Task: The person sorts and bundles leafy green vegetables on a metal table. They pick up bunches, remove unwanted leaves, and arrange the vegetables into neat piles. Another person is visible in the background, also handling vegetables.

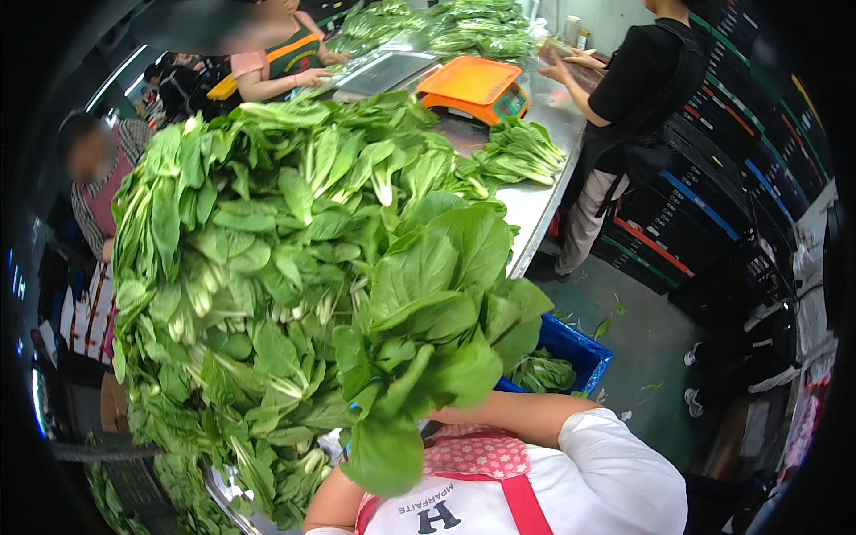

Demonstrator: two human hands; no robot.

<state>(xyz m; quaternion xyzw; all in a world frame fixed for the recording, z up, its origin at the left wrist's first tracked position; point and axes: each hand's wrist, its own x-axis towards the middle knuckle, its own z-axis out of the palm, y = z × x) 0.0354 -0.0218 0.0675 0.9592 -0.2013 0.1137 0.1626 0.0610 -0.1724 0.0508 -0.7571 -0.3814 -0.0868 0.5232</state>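
A large bunch of leafy greens (435, 307), resembling bok choy, stands up close before my chest. Its broad leaves hide both of my hands, so their grip cannot be seen. My right forearm (511, 409) reaches in behind the bunch from the right. From below, my left forearm (334, 498) runs up to its lower leaves. Small bits of blue show among the leaves near the left wrist. Beyond and left of the bunch, a big heap of the same greens (267, 261) covers the metal table (543, 207).
An orange weighing scale (471, 80) stands behind the heap, beside a grey flat-topped device (388, 72). Bagged greens (478, 30) lie at the back. A blue-lined crate (598, 368) holds leaves at my right. Co-workers stand around the table; stacked black crates (675, 221) line the right.
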